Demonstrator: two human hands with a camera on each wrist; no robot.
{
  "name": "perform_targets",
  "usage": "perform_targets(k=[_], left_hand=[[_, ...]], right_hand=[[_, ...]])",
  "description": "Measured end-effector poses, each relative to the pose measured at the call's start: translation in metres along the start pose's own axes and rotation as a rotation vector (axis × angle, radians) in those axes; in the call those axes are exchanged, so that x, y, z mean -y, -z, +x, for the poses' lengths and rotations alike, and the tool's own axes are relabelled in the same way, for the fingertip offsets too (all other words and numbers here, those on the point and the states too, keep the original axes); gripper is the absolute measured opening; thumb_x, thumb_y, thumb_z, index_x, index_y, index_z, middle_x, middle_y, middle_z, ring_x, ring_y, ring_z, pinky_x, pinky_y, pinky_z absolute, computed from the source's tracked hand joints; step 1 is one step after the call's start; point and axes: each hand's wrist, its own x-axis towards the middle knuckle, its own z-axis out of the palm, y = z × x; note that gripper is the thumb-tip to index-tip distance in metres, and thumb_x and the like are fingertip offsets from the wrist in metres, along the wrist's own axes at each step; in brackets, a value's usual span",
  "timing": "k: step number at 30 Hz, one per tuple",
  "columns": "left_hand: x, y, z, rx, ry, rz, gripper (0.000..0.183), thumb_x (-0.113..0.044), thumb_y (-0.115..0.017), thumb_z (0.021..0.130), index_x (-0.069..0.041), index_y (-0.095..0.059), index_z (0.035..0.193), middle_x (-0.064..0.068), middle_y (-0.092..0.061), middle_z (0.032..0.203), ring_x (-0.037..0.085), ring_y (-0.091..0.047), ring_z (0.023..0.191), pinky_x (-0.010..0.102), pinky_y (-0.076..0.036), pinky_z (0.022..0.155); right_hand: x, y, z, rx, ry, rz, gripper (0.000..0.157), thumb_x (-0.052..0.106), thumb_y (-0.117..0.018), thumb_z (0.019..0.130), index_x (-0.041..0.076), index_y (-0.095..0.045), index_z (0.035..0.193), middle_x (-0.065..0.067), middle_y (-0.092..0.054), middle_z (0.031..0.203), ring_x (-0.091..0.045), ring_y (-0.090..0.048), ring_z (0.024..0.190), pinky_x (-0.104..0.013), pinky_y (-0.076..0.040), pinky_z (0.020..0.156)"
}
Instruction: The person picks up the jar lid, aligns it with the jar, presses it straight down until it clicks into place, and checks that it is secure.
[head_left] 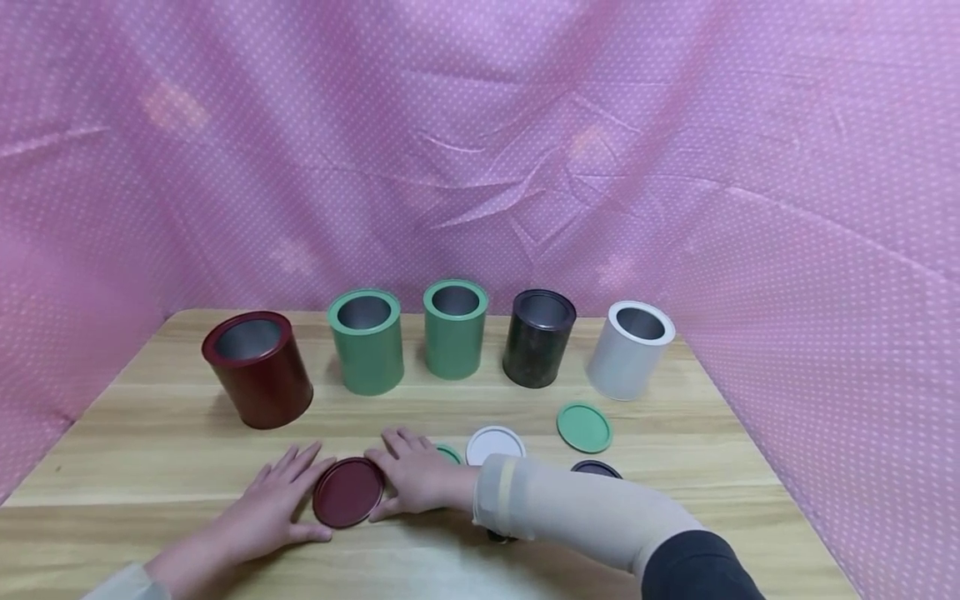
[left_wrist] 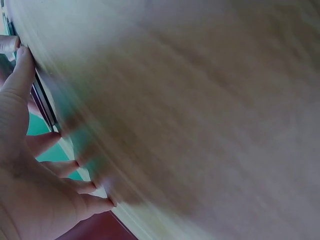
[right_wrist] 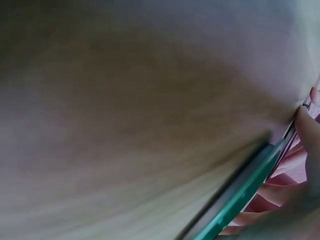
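Note:
A dark red round lid [head_left: 348, 493] lies flat on the wooden table between the two hands. My left hand [head_left: 273, 508] rests at its left side, fingers spread, with the index finger and thumb by the rim. On the opposite side my right hand [head_left: 415, 477] touches the lid's right edge with its thumb and fingers extended. In the left wrist view, fingertips [left_wrist: 111, 202] press down on the tabletop and the lid's rim [left_wrist: 44, 105] shows as a dark edge. The right wrist view has a green lid [right_wrist: 245, 195] close to the right hand's fingers.
Along the back stand a dark red can [head_left: 266, 392], two green cans [head_left: 372, 362], a black can [head_left: 536, 354] and a white can [head_left: 626, 367], all lidless. Right of the hands lie a white lid [head_left: 496, 447], a green lid [head_left: 584, 428] and a dark lid [head_left: 597, 468], partly behind the right sleeve.

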Motion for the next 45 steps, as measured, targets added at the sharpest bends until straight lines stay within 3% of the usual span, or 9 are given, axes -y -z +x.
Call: perform_targets(k=[29, 39, 45], left_hand=[[0.004, -0.002, 0.005, -0.021, 0.022, 0.008, 0.084, -0.054, -0.081, 0.064, -0.006, -0.06, 0.129, 0.027, -0.047, 0.141, 0.056, -0.037, 0.13, 0.074, -0.031, 0.097], [0.002, 0.008, 0.01, 0.032, 0.008, -0.019, 0.088, -0.056, -0.079, 0.065, -0.003, -0.057, 0.131, 0.03, -0.048, 0.139, 0.059, -0.038, 0.127, 0.073, -0.036, 0.093], [0.003, 0.017, 0.011, 0.064, 0.015, -0.067, 0.089, -0.052, -0.079, 0.069, 0.002, -0.053, 0.134, 0.029, -0.051, 0.137, 0.057, -0.039, 0.128, 0.069, -0.038, 0.095]], right_hand=[[0.002, 0.001, 0.005, -0.044, -0.008, 0.008, 0.081, 0.064, -0.069, 0.077, 0.031, -0.041, 0.145, -0.006, -0.03, 0.156, -0.029, -0.027, 0.145, -0.043, -0.029, 0.117], [-0.003, 0.005, 0.008, -0.051, 0.018, 0.083, 0.079, 0.06, -0.07, 0.078, 0.028, -0.041, 0.144, -0.008, -0.033, 0.155, -0.031, -0.03, 0.144, -0.046, -0.031, 0.115], [-0.004, 0.012, 0.007, -0.067, 0.042, 0.13, 0.077, 0.056, -0.072, 0.08, 0.026, -0.042, 0.144, -0.005, -0.041, 0.151, -0.025, -0.035, 0.141, -0.041, -0.033, 0.115]])
